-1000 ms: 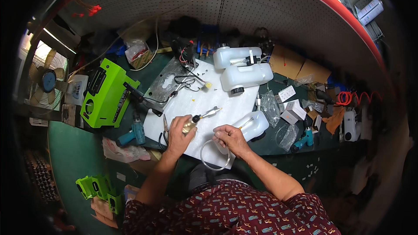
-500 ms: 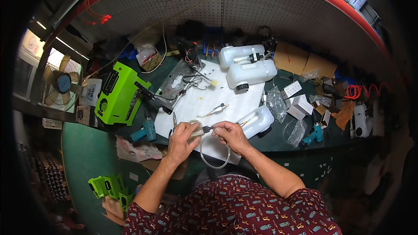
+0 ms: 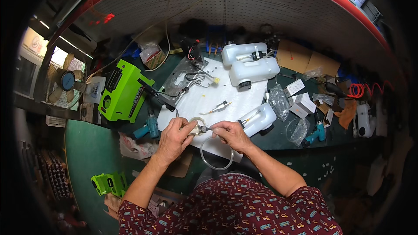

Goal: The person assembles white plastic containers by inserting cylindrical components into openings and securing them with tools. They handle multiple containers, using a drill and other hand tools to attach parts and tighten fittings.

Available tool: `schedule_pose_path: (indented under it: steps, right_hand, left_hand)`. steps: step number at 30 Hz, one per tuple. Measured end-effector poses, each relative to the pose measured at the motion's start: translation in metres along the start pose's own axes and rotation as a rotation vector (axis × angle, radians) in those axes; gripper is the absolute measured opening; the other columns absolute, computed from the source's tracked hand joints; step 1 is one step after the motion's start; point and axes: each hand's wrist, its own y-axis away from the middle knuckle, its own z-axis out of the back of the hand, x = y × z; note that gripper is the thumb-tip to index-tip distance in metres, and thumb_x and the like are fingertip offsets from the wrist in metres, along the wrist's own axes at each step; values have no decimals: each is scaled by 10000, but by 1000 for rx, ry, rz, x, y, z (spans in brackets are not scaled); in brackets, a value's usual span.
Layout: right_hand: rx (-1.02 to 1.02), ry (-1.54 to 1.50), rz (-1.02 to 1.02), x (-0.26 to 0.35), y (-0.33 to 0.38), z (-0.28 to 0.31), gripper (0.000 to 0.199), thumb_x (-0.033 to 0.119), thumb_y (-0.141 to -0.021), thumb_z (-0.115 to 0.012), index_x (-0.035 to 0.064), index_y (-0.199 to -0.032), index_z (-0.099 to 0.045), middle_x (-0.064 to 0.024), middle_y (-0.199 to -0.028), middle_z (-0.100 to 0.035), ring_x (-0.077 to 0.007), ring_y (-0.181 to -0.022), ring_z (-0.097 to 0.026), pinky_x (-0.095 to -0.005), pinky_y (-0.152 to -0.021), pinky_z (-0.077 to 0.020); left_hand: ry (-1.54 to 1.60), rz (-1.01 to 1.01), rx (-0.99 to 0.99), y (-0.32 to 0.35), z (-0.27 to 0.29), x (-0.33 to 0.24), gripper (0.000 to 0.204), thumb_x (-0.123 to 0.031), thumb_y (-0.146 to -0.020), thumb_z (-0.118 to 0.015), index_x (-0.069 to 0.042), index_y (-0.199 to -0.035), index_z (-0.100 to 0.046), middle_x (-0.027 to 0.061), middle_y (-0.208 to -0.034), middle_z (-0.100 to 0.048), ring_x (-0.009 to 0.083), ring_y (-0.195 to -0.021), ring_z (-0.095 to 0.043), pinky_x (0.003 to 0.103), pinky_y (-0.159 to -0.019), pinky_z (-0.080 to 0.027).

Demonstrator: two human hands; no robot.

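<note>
My left hand [image 3: 174, 139] is closed around a small pale cylindrical fitting [image 3: 197, 129] with a black end [image 3: 203, 129]. Thumb and fingers of my right hand [image 3: 230, 134] pinch a thin dark stem that runs out of that black end. A clear flexible tube [image 3: 209, 163] loops down below the hands, over the near edge of the bench. White padding sheet [image 3: 183, 106] lies beneath. Beyond my hands, a small metal fitting with a thin tube [image 3: 221, 106] rests on the sheet. Right of my right hand lies a translucent white tank [image 3: 261, 119], partly covering the sheet.
Two more white tanks [image 3: 254, 72] stand at the back. To the left are a green machine housing [image 3: 124, 91] and a teal power drill [image 3: 152, 125]; another teal drill [image 3: 318, 132] lies right. Small white boxes [image 3: 302, 105], plastic bags and a fan [image 3: 66, 80] are around.
My left hand has shifted slightly left and its fingers have changed position on the fitting. The right hand keeps its pinch. The whole view has shifted a little.
</note>
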Motion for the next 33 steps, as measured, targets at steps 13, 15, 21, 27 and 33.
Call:
schedule_pose_path:
  steps: [13,15,21,27,33]
  right_hand:
    - [100,5,-44,5,-26,-33,293,225,-1059,-639,4,-1234,-718,-1,-903,-734,-38,-642,-506,-200,-569,-425]
    - [108,18,-56,1,-32,-41,287,220,-1057,-641,2,-1226,-720,-1,-899,-732,-38,-641,-507,-199,-564,-420]
    - [39,-52,-91,-27,-58,-44,268,200,-1038,-670,-1,-1211,-713,-32,-907,-742,-54,-656,-551,-211,-580,-444]
    - [-96,-171,-183,-53,-51,-17,229,131,-1058,-645,-37,-1214,-646,-113,-963,-737,-147,-768,-669,-291,-714,-574]
    - [-226,-135,-252,-61,-30,-3,233,130,-1068,-633,-46,-1220,-637,-146,-1012,-749,-183,-861,-716,-310,-787,-600]
  left_hand:
    - [-48,77,-23,26,26,15,548,-32,-777,-821,-77,-1306,-687,129,-1080,-636,336,-1018,-629,428,-853,-543]
    - [-19,113,-43,36,22,21,522,-49,-785,-819,-64,-1289,-685,133,-1089,-648,340,-1033,-630,435,-871,-536]
    - [109,255,-212,60,-44,81,469,-109,-810,-823,-26,-1241,-656,145,-1125,-695,346,-1063,-641,437,-947,-504]
    - [509,756,-639,54,-138,234,440,-3,-845,-790,-29,-1251,-624,153,-1083,-704,265,-938,-708,349,-817,-575]
    - [195,970,-655,19,-159,303,449,-66,-811,-791,-67,-1231,-631,245,-1111,-725,464,-1050,-690,513,-885,-550]
